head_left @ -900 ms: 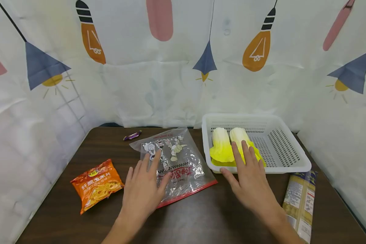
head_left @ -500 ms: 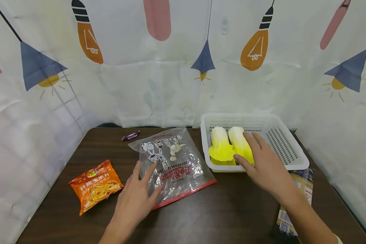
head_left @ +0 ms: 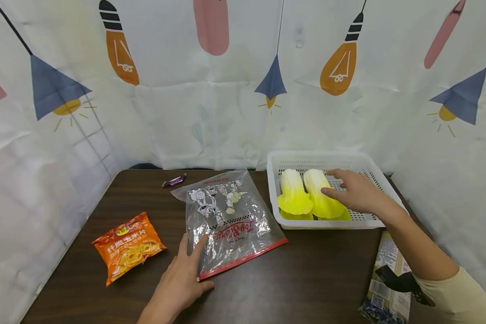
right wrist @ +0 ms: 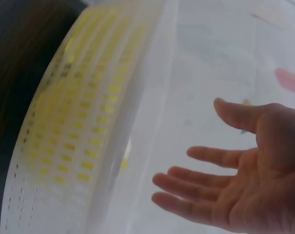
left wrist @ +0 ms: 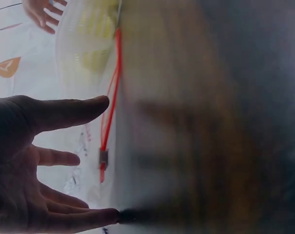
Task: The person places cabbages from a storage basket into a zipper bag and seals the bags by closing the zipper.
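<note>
Two yellow-and-white cabbage halves [head_left: 308, 195] lie side by side in a white perforated basket [head_left: 382, 198] at the right of the dark table. My right hand [head_left: 354, 191] reaches into the basket, fingers spread and relaxed, right beside the right cabbage half [head_left: 321, 195]. In the right wrist view that hand [right wrist: 235, 180] is open with nothing in it, next to the basket wall [right wrist: 84, 141]. My left hand [head_left: 182, 276] lies flat on the near corner of a clear zip bag [head_left: 228, 218] with a red edge. In the left wrist view the left hand [left wrist: 45, 161] is spread open by the bag's red strip [left wrist: 110, 117].
An orange snack packet [head_left: 127, 245] lies at the left. A small purple candy [head_left: 174, 181] sits near the back edge. A long noodle packet [head_left: 389, 279] lies under my right forearm at the front right. Printed curtains close in three sides.
My right hand has gone from the basket's front rim into the basket, over to the right cabbage half. My left hand has slid back toward me along the bag to its near corner.
</note>
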Tool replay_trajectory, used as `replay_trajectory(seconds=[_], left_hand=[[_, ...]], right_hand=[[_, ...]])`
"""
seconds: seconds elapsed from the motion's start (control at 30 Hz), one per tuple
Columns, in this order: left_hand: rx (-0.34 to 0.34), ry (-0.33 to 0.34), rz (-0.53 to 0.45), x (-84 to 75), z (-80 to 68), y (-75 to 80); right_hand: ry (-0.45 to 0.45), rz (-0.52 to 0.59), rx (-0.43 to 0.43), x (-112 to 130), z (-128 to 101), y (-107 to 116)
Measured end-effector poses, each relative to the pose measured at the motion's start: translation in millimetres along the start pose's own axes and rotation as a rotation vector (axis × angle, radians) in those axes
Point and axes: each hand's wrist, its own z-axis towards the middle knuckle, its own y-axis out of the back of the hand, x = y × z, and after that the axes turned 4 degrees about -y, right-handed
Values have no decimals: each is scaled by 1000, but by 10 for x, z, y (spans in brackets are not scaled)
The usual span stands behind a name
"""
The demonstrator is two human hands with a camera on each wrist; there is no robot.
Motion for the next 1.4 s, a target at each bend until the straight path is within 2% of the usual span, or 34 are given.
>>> replay_trajectory(seconds=[0.2, 0.47, 0.7, 0.87, 1.07, 1.4], left_hand=[[-60, -24, -3, 3, -9, -59], [-63, -5, 3, 12, -12, -65], [-110, -36, 17, 30, -32, -58], [-89, -4, 6, 40, -10, -22], [-90, 45, -26, 38, 35, 13], [-207, 21, -91, 36, 28, 47]], right_hand=[[-44, -37, 57, -106, 181, 53], [-95, -111, 123, -178, 372, 44], [-177, -125, 217, -257, 488, -55], [-200, -158, 279, -260, 542, -158], [-212, -115, 312, -257, 572, -247], [-270, -13, 407, -242, 596, -277]])
